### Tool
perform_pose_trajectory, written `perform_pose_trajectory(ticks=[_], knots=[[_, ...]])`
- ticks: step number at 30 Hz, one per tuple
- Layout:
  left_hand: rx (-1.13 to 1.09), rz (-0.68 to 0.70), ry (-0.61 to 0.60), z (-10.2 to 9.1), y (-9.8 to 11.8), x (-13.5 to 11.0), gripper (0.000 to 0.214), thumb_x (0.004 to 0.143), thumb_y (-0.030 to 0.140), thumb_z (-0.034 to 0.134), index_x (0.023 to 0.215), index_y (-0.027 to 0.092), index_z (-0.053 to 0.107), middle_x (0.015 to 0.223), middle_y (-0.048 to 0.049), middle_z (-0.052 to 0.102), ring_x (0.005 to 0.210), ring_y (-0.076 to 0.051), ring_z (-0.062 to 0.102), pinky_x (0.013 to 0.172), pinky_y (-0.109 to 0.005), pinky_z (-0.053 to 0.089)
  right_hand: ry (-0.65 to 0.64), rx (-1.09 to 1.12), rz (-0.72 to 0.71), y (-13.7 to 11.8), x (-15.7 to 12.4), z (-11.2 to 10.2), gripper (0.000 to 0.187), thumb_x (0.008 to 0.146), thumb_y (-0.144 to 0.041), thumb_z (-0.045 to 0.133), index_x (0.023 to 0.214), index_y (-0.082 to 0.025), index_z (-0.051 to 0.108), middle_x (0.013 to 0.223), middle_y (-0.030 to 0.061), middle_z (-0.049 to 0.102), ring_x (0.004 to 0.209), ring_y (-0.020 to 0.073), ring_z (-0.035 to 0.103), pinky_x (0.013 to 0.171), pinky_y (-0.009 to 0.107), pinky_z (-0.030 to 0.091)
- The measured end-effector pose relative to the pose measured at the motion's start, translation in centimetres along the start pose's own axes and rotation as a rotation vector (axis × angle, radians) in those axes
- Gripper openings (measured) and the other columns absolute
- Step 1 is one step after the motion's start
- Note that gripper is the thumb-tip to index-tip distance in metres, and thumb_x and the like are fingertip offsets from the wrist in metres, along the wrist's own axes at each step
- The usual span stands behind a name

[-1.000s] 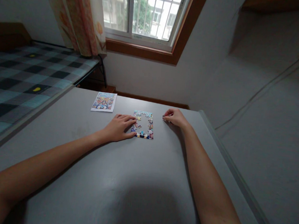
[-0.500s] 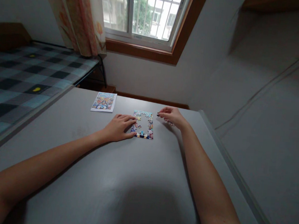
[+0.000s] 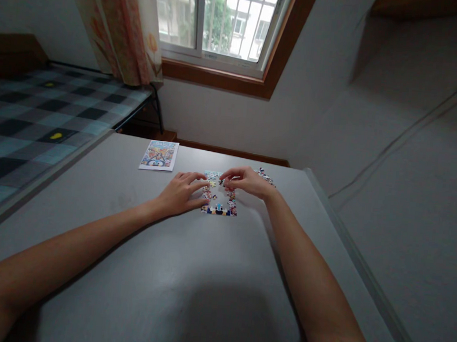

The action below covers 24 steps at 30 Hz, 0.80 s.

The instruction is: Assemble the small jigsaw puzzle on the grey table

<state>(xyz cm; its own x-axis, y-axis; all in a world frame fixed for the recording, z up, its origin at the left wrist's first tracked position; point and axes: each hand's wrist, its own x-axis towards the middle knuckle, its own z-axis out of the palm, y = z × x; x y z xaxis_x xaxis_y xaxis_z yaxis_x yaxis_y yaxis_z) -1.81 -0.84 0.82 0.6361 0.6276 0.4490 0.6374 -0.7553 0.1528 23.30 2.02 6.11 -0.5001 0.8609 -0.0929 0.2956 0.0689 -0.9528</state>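
Where the grey table (image 3: pixel 126 268) ends, well left of both grips, lies a bed (image 3: pixel 38 124) with a checked cover. Up and to the left of the left hand (image 3: pixel 180 192), a printed sheet (image 3: pixel 159 155) lies flat and face up, apart from both grips, probably so its picture can be seen uncovered. The left hand is loose and wide, palm down, fingers and thumb parted at the left edge of the puzzle (image 3: pixel 219 211), seemingly to steady it; no piece shows in its grasp. Between the two hands the puzzle lies flat, a border around a largely bare middle, with a loose bit (image 3: pixel 215 197) inside. The right hand (image 3: pixel 247 182) hangs over its upper right part, thumb and fingertips in a narrow pinch on what looks like a dark piece (image 3: pixel 221 181), a hold suited to something so small. Just beyond that hand, to its right, sits a pile of pieces (image 3: pixel 266 176), likely within easy reach.
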Motion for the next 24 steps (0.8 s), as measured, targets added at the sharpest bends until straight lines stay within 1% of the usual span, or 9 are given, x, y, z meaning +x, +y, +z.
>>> perform_pose_trajectory(ticks=[2,5,9,12,15,18,21,24], knots=[[-0.014,-0.015,0.052,-0.1,0.0,0.1,0.040,0.093,0.048,0.052,0.122,0.022,0.062,0.118,-0.0091,0.064,0.107,-0.024,0.059,0.092,-0.040,0.042,-0.021,0.023,-0.022,0.1,0.5,1.1,0.021,0.070,-0.018,0.074,0.090,-0.015,0.070,0.067,-0.0012,0.066,0.059,0.0088,0.059,0.059,0.022,0.053],[-0.045,-0.029,0.095,-0.4,0.1,0.2,0.033,0.093,0.044,0.053,0.114,0.021,0.065,0.105,-0.0076,0.069,0.095,-0.022,0.062,0.086,-0.039,0.043,-0.077,0.097,-0.012,0.3,1.1,2.6,0.026,0.068,-0.020,0.077,0.091,-0.015,0.068,0.066,-0.0012,0.067,0.058,0.0099,0.061,0.058,0.023,0.054],[-0.043,0.014,0.111,-0.4,0.0,0.2,0.027,0.095,0.039,0.052,0.104,0.020,0.068,0.098,-0.0061,0.071,0.088,-0.020,0.064,0.083,-0.037,0.043,-0.107,0.129,-0.023,0.5,1.4,3.6,0.026,0.068,-0.023,0.079,0.089,-0.015,0.066,0.067,0.0001,0.069,0.058,0.0104,0.063,0.058,0.023,0.055],[-0.036,0.034,0.115,-0.3,-0.1,0.1,0.026,0.095,0.039,0.052,0.101,0.020,0.069,0.097,-0.0052,0.071,0.087,-0.019,0.064,0.082,-0.036,0.043,-0.107,0.133,-0.033,0.7,1.5,3.7,0.023,0.070,-0.022,0.078,0.087,-0.015,0.065,0.066,0.0002,0.069,0.056,0.0101,0.062,0.058,0.023,0.055],[-0.024,0.035,0.123,-0.2,-0.2,0.1,0.028,0.095,0.042,0.052,0.103,0.020,0.068,0.097,-0.0051,0.071,0.086,-0.018,0.064,0.082,-0.035,0.042,-0.105,0.144,-0.034,0.9,1.5,3.6,0.022,0.071,-0.022,0.077,0.088,-0.015,0.064,0.067,0.0005,0.069,0.057,0.0104,0.063,0.060,0.025,0.055],[-0.013,0.033,0.125,-0.2,-0.1,0.1,0.027,0.096,0.040,0.051,0.103,0.020,0.068,0.096,-0.0046,0.071,0.084,-0.018,0.064,0.081,-0.035,0.042,-0.099,0.145,-0.017,0.9,1.5,3.6,0.023,0.071,-0.022,0.077,0.089,-0.015,0.065,0.068,0.0011,0.068,0.058,0.0110,0.063,0.061,0.026,0.056],[-0.011,0.035,0.130,-0.2,-0.1,0.1,0.027,0.096,0.039,0.051,0.103,0.020,0.068,0.095,-0.0045,0.071,0.083,-0.018,0.064,0.080,-0.035,0.042,-0.062,0.119,0.002,0.7,1.4,3.4,0.023,0.071,-0.023,0.078,0.089,-0.015,0.065,0.066,0.0004,0.067,0.058,0.0109,0.062,0.060,0.025,0.055],[-0.019,0.012,0.130,-0.2,-0.2,0.1,0.027,0.096,0.039,0.051,0.101,0.019,0.069,0.094,-0.0049,0.071,0.084,-0.018,0.064,0.080,-0.035,0.042,0.004,0.050,-0.013,0.5,1.4,3.0,0.018,0.072,-0.022,0.076,0.085,-0.015,0.066,0.062,-0.0007,0.065,0.055,0.0090,0.058,0.053,0.021,0.049]])
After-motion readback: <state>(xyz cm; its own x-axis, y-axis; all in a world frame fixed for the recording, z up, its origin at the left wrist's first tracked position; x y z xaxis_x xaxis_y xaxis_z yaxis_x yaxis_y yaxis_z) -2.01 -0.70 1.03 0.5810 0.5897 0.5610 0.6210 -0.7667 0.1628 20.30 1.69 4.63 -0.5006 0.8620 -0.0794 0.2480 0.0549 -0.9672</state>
